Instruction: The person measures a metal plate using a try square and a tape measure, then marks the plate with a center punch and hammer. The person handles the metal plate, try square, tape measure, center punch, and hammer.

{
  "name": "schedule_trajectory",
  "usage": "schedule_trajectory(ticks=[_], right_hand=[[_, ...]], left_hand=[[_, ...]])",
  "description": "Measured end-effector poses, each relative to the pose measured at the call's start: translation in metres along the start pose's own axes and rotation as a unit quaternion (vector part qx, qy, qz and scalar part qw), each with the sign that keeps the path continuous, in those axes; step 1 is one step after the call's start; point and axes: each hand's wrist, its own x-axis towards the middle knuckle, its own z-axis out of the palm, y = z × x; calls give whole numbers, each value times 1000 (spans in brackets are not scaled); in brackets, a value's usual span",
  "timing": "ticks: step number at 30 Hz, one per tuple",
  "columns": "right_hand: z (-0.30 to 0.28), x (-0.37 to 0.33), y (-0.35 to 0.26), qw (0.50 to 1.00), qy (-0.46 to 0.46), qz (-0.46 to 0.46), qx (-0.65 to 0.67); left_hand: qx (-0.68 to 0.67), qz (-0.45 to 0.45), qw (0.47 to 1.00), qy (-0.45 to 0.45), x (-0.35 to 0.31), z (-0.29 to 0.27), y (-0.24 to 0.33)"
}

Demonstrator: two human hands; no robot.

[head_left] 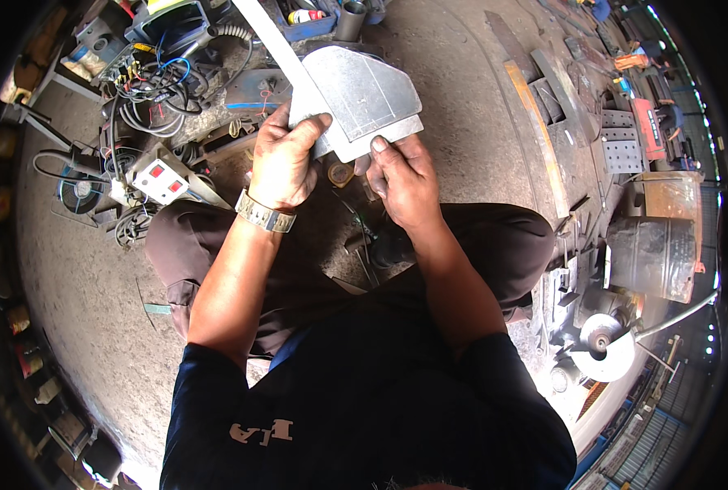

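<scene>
Workshop concrete floor (462,106), cluttered: tangled cables (147,98) and a white switch box (161,180) to the person's left, rusty steel bars (535,122) and a grinder disc (601,339) to the right. Head view, only one: person squats, both hands raised in front of the knees. Grey sheet-metal piece (364,94) sits just ahead of both hands, held by its near edge, long axis running left-right with a slight tilt, far side pointing away from the body. Left hand (282,163), wristwatch (264,214) on it, closed around the left near corner, thumb on top. Right hand (405,184) pinches the near edge, thumb pressed on the sheet. Both equally near.
</scene>
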Motion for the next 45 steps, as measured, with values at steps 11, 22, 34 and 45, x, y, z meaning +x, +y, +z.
schedule_trajectory(ticks=[11,22,34,45], right_hand=[[-4,-1,6,1000,10,19,22],[-2,-9,7,996,50,76,4],[-57,-86,29,945,169,147,238],[-17,-29,-23,965,99,14,241]], left_hand=[[22,-2,1000,8,0,2,-2],[41,-6,999,28,5,-10,-10],[79,-44,995,51,10,-26,-23],[79,-27,996,38,11,-24,-25]])
